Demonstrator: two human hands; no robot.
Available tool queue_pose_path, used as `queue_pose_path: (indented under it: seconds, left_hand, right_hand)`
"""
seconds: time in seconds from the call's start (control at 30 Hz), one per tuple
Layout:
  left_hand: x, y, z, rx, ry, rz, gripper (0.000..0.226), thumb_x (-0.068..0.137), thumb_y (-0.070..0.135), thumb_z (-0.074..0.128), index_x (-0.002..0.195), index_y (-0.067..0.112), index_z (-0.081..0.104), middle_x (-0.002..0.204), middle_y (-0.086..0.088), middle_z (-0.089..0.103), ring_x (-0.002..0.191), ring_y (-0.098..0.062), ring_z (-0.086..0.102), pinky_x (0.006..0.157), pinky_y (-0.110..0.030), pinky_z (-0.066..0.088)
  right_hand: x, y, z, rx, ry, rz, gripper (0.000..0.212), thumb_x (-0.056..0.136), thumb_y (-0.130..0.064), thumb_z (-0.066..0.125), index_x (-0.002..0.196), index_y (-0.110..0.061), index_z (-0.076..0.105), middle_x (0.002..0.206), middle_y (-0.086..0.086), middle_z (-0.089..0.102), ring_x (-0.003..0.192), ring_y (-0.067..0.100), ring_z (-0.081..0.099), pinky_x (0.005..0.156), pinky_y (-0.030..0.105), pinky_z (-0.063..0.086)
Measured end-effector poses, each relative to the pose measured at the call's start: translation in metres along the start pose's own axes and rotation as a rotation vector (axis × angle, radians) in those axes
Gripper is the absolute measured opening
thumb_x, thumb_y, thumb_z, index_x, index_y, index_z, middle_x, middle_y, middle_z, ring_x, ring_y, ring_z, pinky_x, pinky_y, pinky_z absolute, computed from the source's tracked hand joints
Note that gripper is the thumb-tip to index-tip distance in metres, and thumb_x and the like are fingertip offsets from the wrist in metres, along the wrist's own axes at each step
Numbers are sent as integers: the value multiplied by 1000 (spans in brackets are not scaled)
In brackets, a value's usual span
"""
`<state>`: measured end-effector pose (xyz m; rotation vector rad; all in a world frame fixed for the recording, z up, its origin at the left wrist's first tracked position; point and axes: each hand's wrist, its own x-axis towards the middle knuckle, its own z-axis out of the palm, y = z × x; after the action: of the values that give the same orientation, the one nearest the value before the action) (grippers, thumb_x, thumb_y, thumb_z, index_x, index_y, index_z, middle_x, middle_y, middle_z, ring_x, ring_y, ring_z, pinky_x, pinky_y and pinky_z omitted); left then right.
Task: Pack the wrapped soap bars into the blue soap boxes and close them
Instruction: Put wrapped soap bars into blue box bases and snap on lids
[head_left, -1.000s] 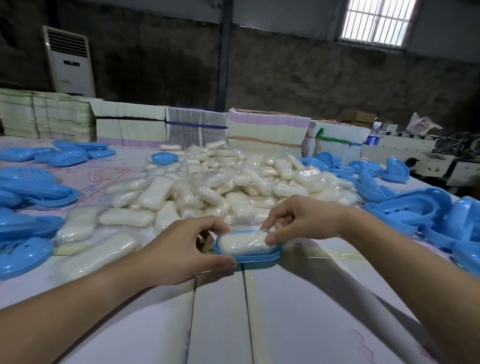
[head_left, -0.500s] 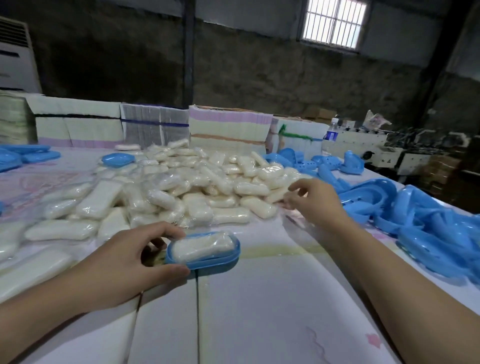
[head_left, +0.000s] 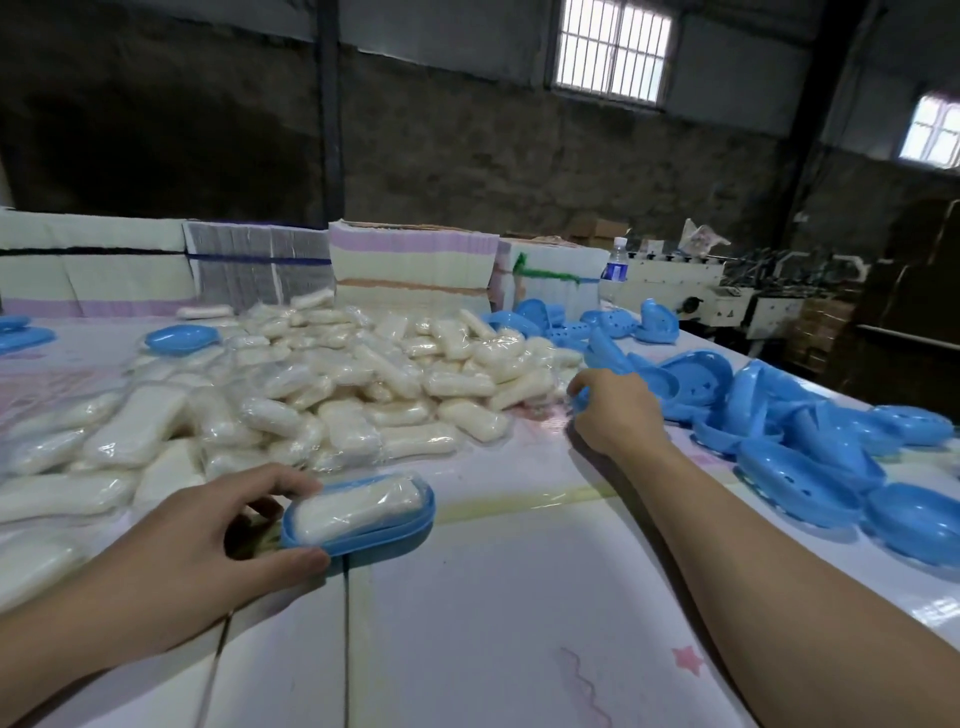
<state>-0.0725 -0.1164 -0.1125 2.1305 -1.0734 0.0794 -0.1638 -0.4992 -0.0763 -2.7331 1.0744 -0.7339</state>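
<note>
A blue soap box base (head_left: 385, 536) lies on the table in front of me with a wrapped white soap bar (head_left: 358, 506) inside, no lid on it. My left hand (head_left: 208, 540) grips the base's left end between thumb and fingers. My right hand (head_left: 615, 410) is stretched out to the right, its fingers curled round the edge of a blue box part (head_left: 581, 402) at the near edge of the heap of blue box halves (head_left: 810, 447). A big pile of wrapped soap bars (head_left: 332, 395) fills the middle of the table.
A closed blue box (head_left: 179, 338) sits behind the soap pile; more blue pieces (head_left: 21, 332) lie at far left. Stacks of flat cartons (head_left: 410, 270) line the table's back edge, with a water bottle (head_left: 615, 260) and a machine (head_left: 727, 296) beyond at right.
My right hand left the soap in the box and reached right and farther away to the blue box halves, where its fingers now close on one. The view turned right.
</note>
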Motion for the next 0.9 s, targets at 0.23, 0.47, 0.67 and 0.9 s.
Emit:
queue_pose_path:
  seconds: [0.23,0.47,0.67,0.9]
  left_hand:
    - [-1,1,1,-8,11,-1,72,47,79,70,115,57,60,90,24,70,69,0,66,61,-8,45]
    - [-1,-2,1,1,-4,-13,76,47,83,69,118,56,60,91,23,70,70,-3,66,64,-12,47]
    - [-1,0,3,-22,3,-9,72,48,80,69,116,57,60,93,26,69,73,1,66,62,-6,44]
    - [1,4,5,-58,-25,-7,65,49,74,70,110,55,61,85,13,70,66,-9,63,70,-23,50]
  right_hand:
    - [-3,-16,-10,403,125,4,45,83,-3,58,116,-33,63,99,-5,64,89,17,56,69,32,47]
    - [-13,-28,-29,1358,51,206,39,82,3,67,100,-32,66,100,1,60,86,15,60,69,32,53]
    - [-32,-50,-42,1618,-136,53,52,87,8,62,114,-36,61,104,9,68,89,23,64,61,30,49]
    - [-66,-84,-37,1855,-917,-192,61,83,16,53,130,-23,57,111,18,51,87,24,57,70,40,58]
